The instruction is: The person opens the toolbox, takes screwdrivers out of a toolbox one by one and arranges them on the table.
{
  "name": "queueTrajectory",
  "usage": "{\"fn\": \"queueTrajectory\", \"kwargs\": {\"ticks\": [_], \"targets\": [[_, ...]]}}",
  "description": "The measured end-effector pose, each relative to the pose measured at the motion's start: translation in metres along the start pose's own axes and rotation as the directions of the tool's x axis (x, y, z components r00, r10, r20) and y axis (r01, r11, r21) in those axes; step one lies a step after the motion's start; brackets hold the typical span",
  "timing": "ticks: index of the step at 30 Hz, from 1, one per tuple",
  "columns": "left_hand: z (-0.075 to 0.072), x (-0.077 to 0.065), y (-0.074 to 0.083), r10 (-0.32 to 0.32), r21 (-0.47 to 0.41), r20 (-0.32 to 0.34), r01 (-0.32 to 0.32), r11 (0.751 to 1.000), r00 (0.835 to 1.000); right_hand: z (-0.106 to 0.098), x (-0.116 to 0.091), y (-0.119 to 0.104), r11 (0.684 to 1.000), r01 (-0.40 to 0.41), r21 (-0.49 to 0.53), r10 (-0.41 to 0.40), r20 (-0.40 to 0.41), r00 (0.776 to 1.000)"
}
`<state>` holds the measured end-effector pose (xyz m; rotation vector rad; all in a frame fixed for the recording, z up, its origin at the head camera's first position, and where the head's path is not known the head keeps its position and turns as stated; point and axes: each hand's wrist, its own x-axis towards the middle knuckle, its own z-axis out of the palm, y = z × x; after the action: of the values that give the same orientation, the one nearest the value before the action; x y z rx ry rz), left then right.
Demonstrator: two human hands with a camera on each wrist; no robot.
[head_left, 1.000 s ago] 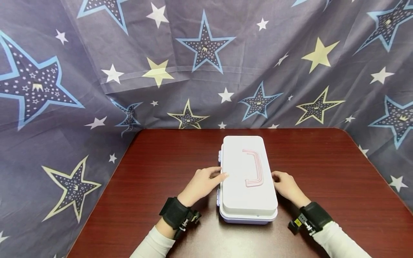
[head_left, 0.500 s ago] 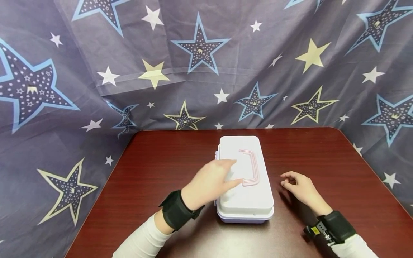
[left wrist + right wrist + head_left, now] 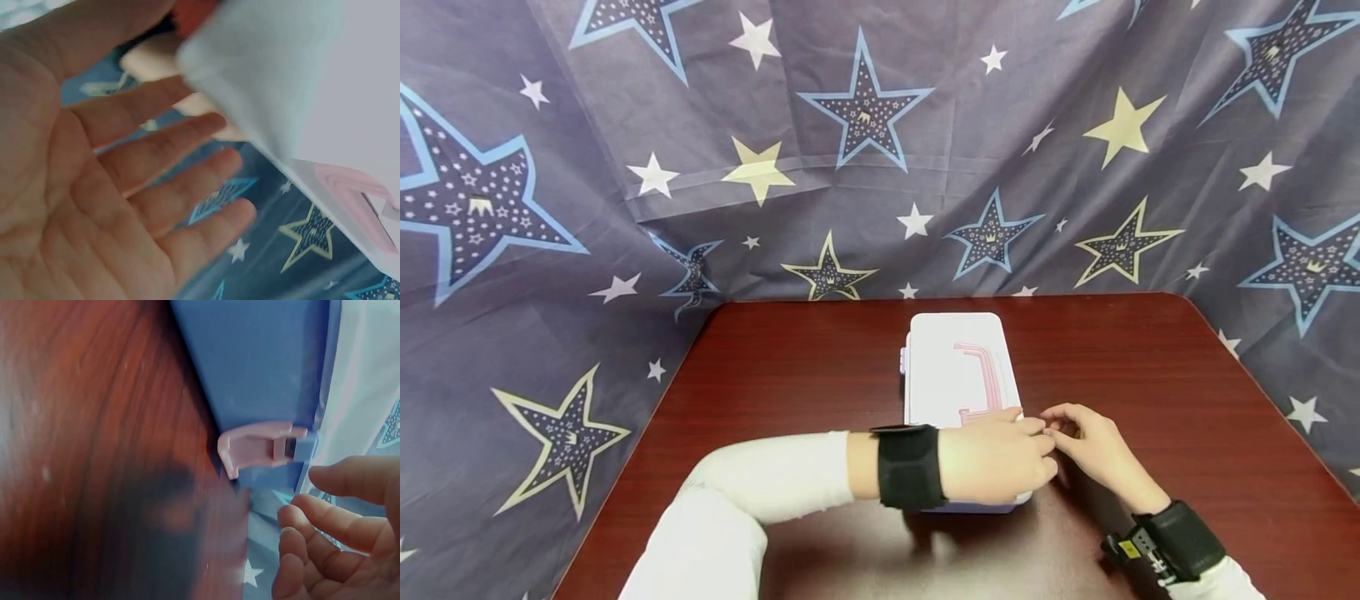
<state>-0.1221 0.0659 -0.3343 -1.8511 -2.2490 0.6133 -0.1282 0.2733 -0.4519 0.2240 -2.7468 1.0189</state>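
Note:
A plastic box with a white lid (image 3: 943, 375) lies lengthwise on the table, a pink carrying handle (image 3: 988, 375) folded flat on top. Its blue lower part (image 3: 256, 362) shows in the right wrist view, with a pink latch (image 3: 253, 450) on that side wall. My left hand (image 3: 996, 458) reaches across the near part of the lid and hides it, fingers extended past the right edge. Palm and spread fingers show bare in the left wrist view. My right hand (image 3: 1093, 446) is beside the box's right side, fingers loosely bent near the latch and gripping nothing.
The box stands on a dark red wooden table (image 3: 790, 358). A grey cloth (image 3: 700, 125) with stars hangs behind and on both sides of it. Black straps (image 3: 910, 467) with small cameras sit on the wrists.
My left hand has left the box's left edge and crossed over the lid to its right side. My right hand drew away from the right edge, then stayed nearby.

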Motion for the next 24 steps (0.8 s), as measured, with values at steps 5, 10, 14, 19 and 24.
{"fn": "queueTrajectory", "kwargs": {"ticks": [5,10,14,19,24], "targets": [[0.006,0.02,0.001,0.085,0.007,0.137,-0.087,0.996,0.987,0.01,-0.009,-0.006,0.999,0.027,0.042,-0.028,0.029,0.999],[0.008,0.027,0.001,0.082,-0.009,0.15,-0.082,0.997,0.985,0.016,-0.009,-0.008,0.996,0.034,0.08,-0.037,0.038,0.999],[0.005,0.029,-0.002,0.083,-0.02,0.132,-0.081,0.996,0.988,0.017,-0.001,-0.004,0.995,0.029,0.091,-0.032,0.032,0.999],[0.0,0.025,-0.007,0.091,-0.008,0.138,-0.09,0.996,0.986,0.02,0.01,-0.002,0.997,0.038,0.073,-0.041,0.045,0.998],[-0.008,0.014,-0.012,0.071,-0.015,0.126,-0.07,0.997,0.99,0.024,0.013,-0.003,0.997,0.039,0.07,-0.041,0.031,0.999]]}}
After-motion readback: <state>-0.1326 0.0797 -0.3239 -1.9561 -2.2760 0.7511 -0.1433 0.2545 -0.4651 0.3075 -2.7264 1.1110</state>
